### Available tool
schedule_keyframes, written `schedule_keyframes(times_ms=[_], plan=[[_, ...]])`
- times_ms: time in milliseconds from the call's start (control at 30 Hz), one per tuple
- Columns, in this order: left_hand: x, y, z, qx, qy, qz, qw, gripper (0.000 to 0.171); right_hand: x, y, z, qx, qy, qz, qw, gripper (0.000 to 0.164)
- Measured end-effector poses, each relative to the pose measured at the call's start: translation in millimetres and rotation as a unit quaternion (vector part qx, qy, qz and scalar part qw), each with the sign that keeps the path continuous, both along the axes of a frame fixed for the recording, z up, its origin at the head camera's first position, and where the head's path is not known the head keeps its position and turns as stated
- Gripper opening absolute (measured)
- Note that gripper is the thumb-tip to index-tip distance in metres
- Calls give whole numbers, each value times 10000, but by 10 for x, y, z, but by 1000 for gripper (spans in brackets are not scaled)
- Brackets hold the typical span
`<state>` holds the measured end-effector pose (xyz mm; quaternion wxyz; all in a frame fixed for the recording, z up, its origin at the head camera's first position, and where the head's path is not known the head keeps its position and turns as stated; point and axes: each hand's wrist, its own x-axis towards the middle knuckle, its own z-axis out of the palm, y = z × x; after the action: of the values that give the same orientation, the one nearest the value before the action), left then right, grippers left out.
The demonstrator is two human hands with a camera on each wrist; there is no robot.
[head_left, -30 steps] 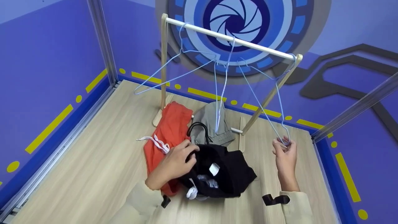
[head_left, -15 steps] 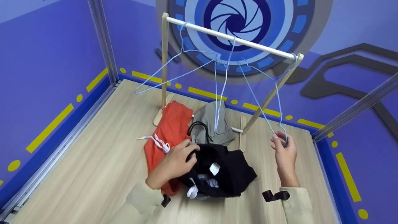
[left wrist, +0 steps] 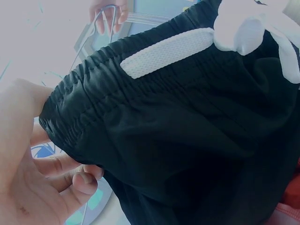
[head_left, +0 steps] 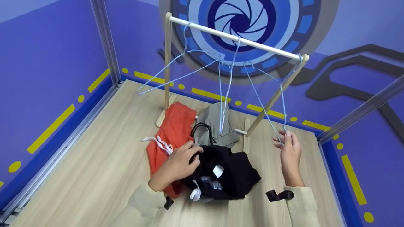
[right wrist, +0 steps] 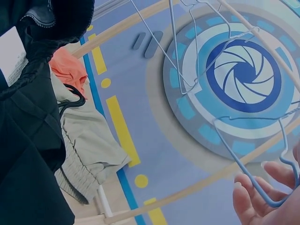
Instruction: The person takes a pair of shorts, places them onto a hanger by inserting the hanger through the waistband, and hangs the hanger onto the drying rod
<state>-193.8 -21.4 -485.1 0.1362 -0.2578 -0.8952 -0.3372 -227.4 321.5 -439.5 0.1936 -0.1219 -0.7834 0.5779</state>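
Note:
Black shorts (head_left: 244, 176) with a white drawstring stand bunched on the table, waist opening upward and a white label inside. My left hand (head_left: 178, 162) pinches their waistband (left wrist: 103, 84) at the left side, with the thumb on one face and fingers behind. A blue wire hanger (head_left: 282, 101) hangs by its hook at the right end of the white rod. Its lower corner is in my right hand (head_left: 290, 153), the fingers curled about the wire, as the right wrist view also shows.
Orange shorts (head_left: 178, 116) lie left of the black pair, grey shorts (head_left: 210, 112) behind. Two more blue hangers, one at left (head_left: 185, 39) and one mid-rod (head_left: 231, 67), hang on the wooden rack (head_left: 168, 63). Blue-purple walls enclose the table (head_left: 94, 151).
My right hand has shifted its grip on the hanger's lower corner, moving slightly up, with the thumb now at the other wire. My left hand and the black shorts stay put.

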Motion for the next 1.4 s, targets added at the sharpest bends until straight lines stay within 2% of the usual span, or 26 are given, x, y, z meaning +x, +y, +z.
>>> schedule_keyframes(times_ms=[267,467,733,1133,1400], plan=[[-4,3,-10,19,103,13,9999,23,-15,-4,38,14,43,10,10000,45],[10,-20,-23,90,0,13,10000,22,-35,-42,65,-46,117,81,9999,47],[15,-26,-36,59,-76,1,10000,23,-44,-55,88,135,-26,-135,9998,52],[17,-22,-22,126,-155,-22,9998,23,-60,-63,134,129,307,-156,9993,44],[22,-16,-39,97,-56,26,9999,22,-61,-59,146,135,507,-117,9986,44]])
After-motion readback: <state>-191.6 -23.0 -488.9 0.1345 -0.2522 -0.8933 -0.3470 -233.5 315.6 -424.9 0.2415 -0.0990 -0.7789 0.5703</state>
